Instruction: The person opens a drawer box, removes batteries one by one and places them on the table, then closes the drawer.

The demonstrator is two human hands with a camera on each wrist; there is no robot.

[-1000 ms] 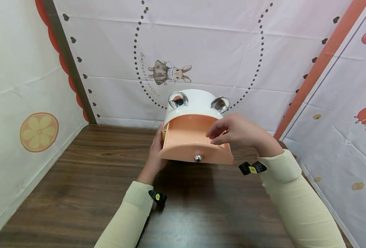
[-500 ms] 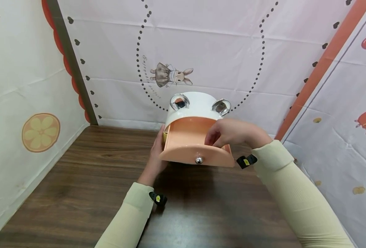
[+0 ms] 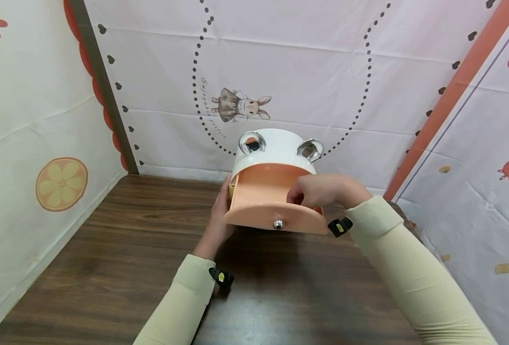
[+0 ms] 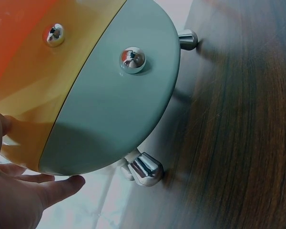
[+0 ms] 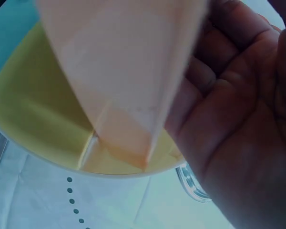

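Observation:
A white rounded drawer box (image 3: 276,148) with two silver ear-like discs stands against the back wall. Its peach drawer (image 3: 254,215) is pulled out, and the visible part of its floor is bare. Below it, the left wrist view shows a yellow drawer front (image 4: 33,86) and a green one (image 4: 100,109), each with a silver knob. My left hand (image 3: 217,223) grips the box's left side, thumb at the yellow front, fingers along the edge. My right hand (image 3: 323,189) reaches down into the drawer's right part, fingertips hidden behind its front panel; I cannot tell whether they hold anything.
Silver feet (image 4: 145,169) carry the box on the dark wooden table (image 3: 107,268). Printed white cloth walls (image 3: 323,72) enclose the table at the back and both sides. A black strap device (image 3: 221,277) sits at each wrist.
My right hand has moved down and slightly left into the pulled-out drawer, its fingertips going out of sight. My left hand stays on the box; the view has shifted slightly.

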